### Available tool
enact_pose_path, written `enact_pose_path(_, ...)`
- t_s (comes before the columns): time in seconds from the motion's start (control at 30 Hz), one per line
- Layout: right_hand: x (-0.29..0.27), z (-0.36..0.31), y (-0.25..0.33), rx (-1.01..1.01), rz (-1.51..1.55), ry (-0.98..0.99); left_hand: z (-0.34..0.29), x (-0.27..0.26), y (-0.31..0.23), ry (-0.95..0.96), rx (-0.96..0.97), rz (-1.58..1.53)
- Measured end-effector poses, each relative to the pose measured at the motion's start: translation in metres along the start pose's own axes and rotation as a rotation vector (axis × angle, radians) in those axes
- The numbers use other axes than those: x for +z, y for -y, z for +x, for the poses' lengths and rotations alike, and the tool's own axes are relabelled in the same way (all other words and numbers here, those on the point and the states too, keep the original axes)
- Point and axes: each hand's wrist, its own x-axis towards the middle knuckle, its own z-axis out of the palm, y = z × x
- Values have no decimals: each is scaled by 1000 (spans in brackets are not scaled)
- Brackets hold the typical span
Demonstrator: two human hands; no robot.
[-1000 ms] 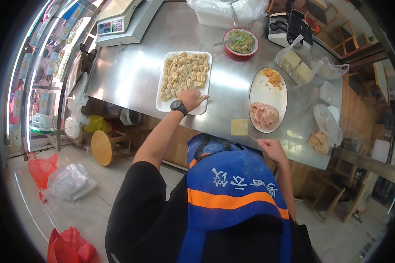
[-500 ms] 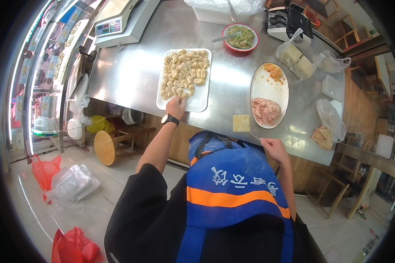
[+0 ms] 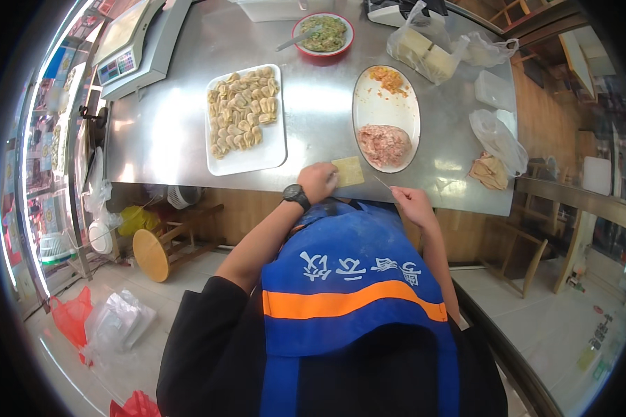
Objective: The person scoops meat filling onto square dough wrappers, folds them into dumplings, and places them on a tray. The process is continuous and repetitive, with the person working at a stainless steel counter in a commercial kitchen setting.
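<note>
My left hand [image 3: 316, 182], with a dark watch on the wrist, is at the table's front edge. Its curled fingers meet the left edge of a square yellow dough wrapper [image 3: 349, 172] and appear to pinch it. To the right, my right hand [image 3: 414, 206] is closed around a thin stick [image 3: 381, 182] that points toward the wrapper. Just beyond, an oval white plate [image 3: 367, 104] bears pink minced meat [image 3: 384, 145] and an orange chopped filling [image 3: 389, 80]. Folded dumplings [image 3: 243, 104] lie in rows on a white tray [image 3: 257, 158] at the left.
A red-rimmed bowl [image 3: 323, 35] of green filling with a spoon stands at the back. Bagged yellow wrappers [image 3: 424, 55], a plastic bag [image 3: 497, 139] and a tan cloth [image 3: 489, 171] lie rightward. A scale [image 3: 129, 52] occupies the back left; a wooden stool [image 3: 151, 256] stands below.
My left hand has left the dumplings on the tray and come right to the wrapper. My right hand still holds the stick beside it. The whole view has shifted.
</note>
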Motion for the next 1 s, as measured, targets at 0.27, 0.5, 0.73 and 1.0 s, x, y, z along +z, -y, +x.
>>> enact_pose_path(0.27,2,25,25,-28,-297,-235,36,42,-9,353,143,380)
enact_pose_path(0.5,11,49,29,36,-487,-200,54,21,-21,482,-156,141)
enact_pose_path(0.73,27,68,21,-10,-285,-283,25,13,3,154,-689,-1650)
enact_pose_path(1.0,15,88,20,46,-174,-171,33,22,0,-83,-747,-1606)
